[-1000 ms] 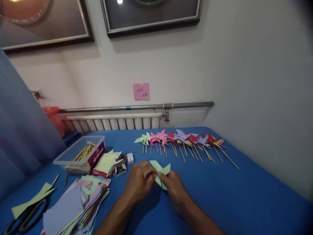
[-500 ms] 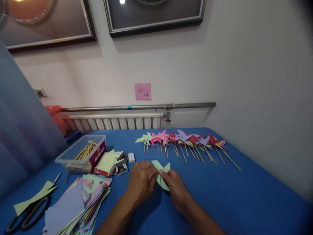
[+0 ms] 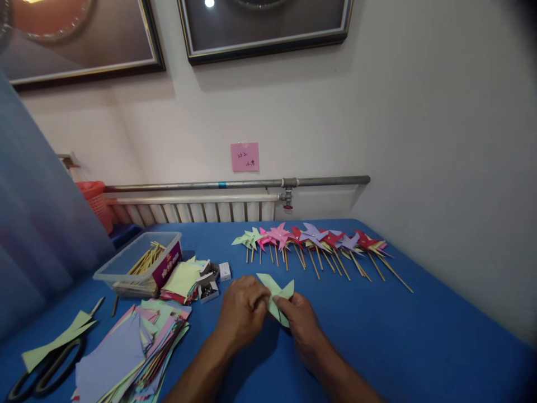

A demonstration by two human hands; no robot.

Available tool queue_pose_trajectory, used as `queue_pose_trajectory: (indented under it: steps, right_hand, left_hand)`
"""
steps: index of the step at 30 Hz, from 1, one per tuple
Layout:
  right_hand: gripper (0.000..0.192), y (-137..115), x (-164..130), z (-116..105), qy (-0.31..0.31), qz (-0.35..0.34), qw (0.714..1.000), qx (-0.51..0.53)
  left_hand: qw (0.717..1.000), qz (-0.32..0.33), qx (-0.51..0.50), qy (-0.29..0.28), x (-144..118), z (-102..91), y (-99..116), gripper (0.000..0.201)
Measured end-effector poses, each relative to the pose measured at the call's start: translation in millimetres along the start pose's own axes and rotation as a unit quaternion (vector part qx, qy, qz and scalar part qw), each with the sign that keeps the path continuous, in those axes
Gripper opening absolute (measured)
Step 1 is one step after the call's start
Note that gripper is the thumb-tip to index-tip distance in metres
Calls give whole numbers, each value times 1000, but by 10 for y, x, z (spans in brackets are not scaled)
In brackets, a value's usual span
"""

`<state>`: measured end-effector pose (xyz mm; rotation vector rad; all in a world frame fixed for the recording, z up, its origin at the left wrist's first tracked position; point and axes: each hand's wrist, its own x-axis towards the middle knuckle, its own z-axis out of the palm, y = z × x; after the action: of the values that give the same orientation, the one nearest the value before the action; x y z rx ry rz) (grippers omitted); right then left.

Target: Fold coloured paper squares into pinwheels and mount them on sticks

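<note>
Barely any change from half a second ago, just the green paper's top tips a touch wider apart. Left hand's pinching it knuckles-up, right hand's gripping thumb-on-top, well short of the table's far edge.

Your folded sheet is smooth, matt paper. From it, you have a glossy plastic tub at ten o'clock and wooden sticks at one.

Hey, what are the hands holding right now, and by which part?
A folded pale green paper: the left hand at its left side, the right hand near its middle, thumb on top.
</note>
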<state>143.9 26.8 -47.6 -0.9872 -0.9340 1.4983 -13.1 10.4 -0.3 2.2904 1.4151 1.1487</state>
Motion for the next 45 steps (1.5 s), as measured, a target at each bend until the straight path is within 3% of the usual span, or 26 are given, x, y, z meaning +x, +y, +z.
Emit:
queue_pose_trajectory:
  steps: [4,7,10,13,23,28,36,45]
  right_hand:
    - [32,7,18,-43,11,-15,999,-35]
    - [34,-12,16,-48,8,-27,998,-62]
    - [35,-32,5,-30,-8,-38,995,-90]
    - [35,-42,-7,-15,-21,-47,992,-112]
    - [40,-16,3,13,-39,-33,995,-89]
    - [43,-36,-17,33,-36,-8,998,-51]
    - [35,-37,11,-3,-19,-49,993,-102]
    - [39,-3,34,-30,-14,-46,994,-101]
  left_hand:
    - [977,-165,-125,51,69,-12,-23,15]
    - [917,-292,-272,13,99,50,-94,17]
    - [855,-350,-382,-20,88,159,-179,30]
    - [835,-361,-414,-18,63,253,-240,33]
    - [830,-370,-417,11,50,401,-312,18]
    - [828,-360,-429,23,39,419,-286,17]
    - [819,-362,-444,22,43,407,-237,26]
    - [817,-368,-443,27,57,422,-253,22]
